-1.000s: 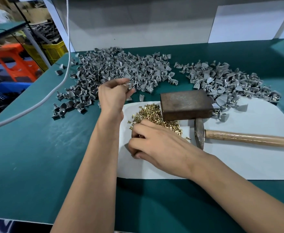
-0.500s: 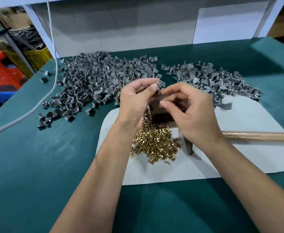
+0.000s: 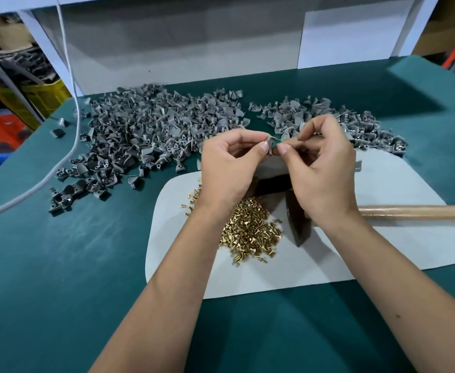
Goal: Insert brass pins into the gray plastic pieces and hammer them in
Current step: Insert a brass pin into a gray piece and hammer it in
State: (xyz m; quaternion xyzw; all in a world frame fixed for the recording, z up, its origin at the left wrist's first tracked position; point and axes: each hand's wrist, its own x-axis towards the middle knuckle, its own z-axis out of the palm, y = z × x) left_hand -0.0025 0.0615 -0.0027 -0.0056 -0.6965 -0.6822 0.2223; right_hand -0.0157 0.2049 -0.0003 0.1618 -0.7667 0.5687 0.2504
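My left hand (image 3: 229,168) pinches a small gray plastic piece (image 3: 270,143) between thumb and fingers, held up above the table. My right hand (image 3: 320,168) meets it from the right, thumb and forefinger pinched at the piece; the brass pin between them is too small to make out. Below my hands a heap of brass pins (image 3: 247,230) lies on a white mat (image 3: 382,238). A hammer (image 3: 409,212) with a wooden handle lies on the mat, its head beside the pins. A dark metal block (image 3: 272,184) is mostly hidden behind my hands.
A big pile of gray plastic pieces (image 3: 145,130) covers the green table's far left; a smaller pile (image 3: 328,117) lies far right. A gray cable (image 3: 70,76) hangs down at the left. A white back panel (image 3: 194,44) closes the far side.
My right hand left the pin heap and rose to meet the left hand. The left hand came off the gray pile with a piece. Both now hold together above the block.
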